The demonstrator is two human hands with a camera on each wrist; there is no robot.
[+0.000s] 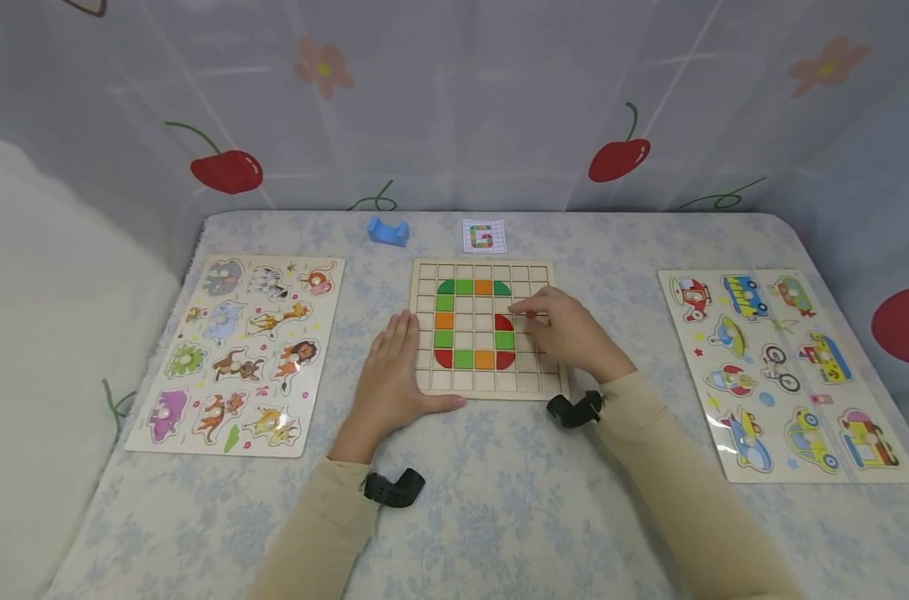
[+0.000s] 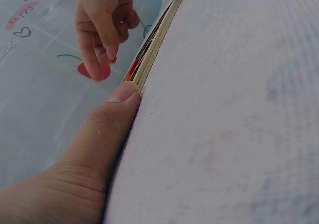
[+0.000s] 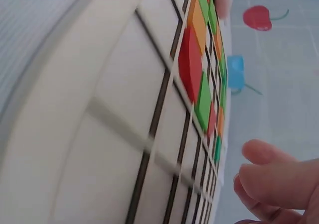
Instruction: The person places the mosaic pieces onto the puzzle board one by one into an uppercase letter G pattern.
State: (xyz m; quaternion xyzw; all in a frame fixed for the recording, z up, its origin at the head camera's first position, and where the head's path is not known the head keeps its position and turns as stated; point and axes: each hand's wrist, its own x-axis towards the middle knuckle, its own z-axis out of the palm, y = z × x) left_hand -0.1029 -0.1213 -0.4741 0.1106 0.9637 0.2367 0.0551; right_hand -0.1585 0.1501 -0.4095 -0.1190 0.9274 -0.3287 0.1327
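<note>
A wooden grid board (image 1: 484, 395) lies on the table with green, orange and red pieces set in its squares. They outline a rounded shape, with a red quarter-round piece (image 1: 503, 322) on its right side. My left hand (image 1: 394, 375) rests against the board's left side, fingers straight, with the thumb (image 2: 117, 104) along the front edge. Above the board's right part hovers my right hand (image 1: 566, 329), fingers loosely bent near that red piece. In the right wrist view, no piece shows between the fingers (image 3: 279, 179) of this hand.
Behind the board lie a small pattern card (image 1: 484, 237) and a blue holder (image 1: 388, 232). An animal puzzle board (image 1: 237, 358) lies at the left, a vehicle puzzle board (image 1: 784, 375) at the right. A printed curtain (image 1: 454, 108) hangs behind the table.
</note>
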